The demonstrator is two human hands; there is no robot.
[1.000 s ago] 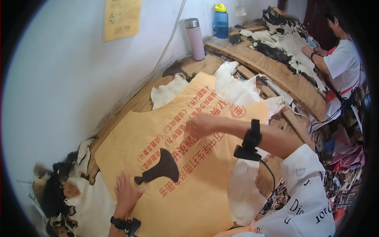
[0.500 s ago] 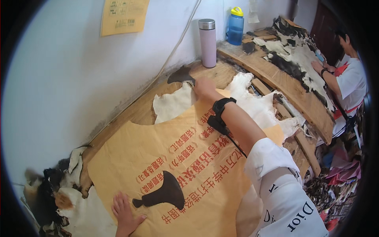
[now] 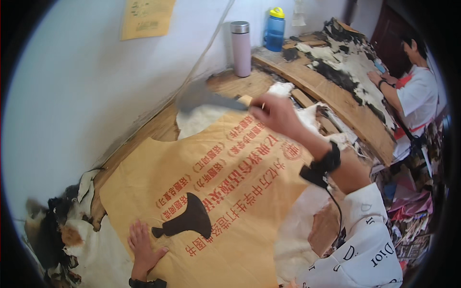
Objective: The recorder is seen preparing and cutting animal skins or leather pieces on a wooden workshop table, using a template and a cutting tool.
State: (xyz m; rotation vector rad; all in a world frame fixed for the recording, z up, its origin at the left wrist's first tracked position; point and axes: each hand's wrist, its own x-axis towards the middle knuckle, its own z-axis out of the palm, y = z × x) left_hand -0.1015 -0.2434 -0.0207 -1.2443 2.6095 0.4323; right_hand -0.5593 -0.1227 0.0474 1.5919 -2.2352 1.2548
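Note:
A brown paper pattern with red printing lies over pale hide on the wooden bench. My left hand rests flat on its near left part, fingers spread. Just beside those fingers a dark fan-bladed leather knife lies on the paper, its knobbed handle toward the hand. My right hand grips the handle of a second fan-bladed leather knife, raised over the far edge of the paper. Motion blurs its blade, which points left toward the wall.
A pink flask and a blue bottle stand by the wall. On the right is another board with black-and-white hide, where a co-worker works. Scraps heap at lower right; dark furry hide hangs at left.
My right hand has lifted the second knife off the far end of the bench and drawn it back toward me and right. My left hand stays on the paper; the view has shifted slightly.

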